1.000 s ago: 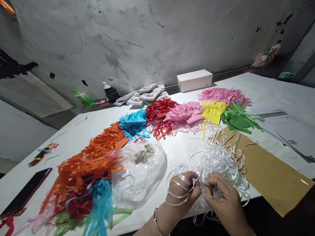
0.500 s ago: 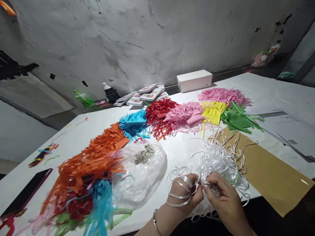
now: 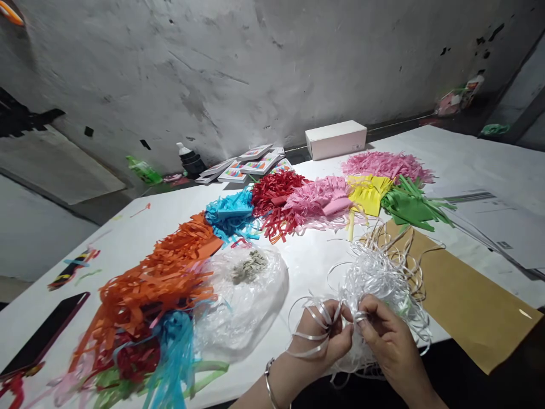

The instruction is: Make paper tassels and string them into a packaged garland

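Scuffed grey wall (image 3: pixel 238 68) out back, white table (image 3: pixel 313 258) up front, and one gnarly tangle of thin, shiny white ribbon (image 3: pixel 377 278).

So the left hand (image 3: pixel 321 338) has a few ribbon loops round its back and its fingers curled in on the strands, while the right hand (image 3: pixel 392 346) pinches ribbon just beside it. Main tangle sits right beyond the fingers, some hanging below. Looks like early days to me: a handful of strands gathered, most of it a loose mess. Container-wise, left of the fingers there's a crumpled clear plastic bag (image 3: pixel 264 309) with a clump of grey-green bits (image 3: pixel 251 267), can't tell if they're inside or on top. Well beyond the fingers is a long white cardboard-looking box (image 3: pixel 336 141), lid down, so no clue what's in it.
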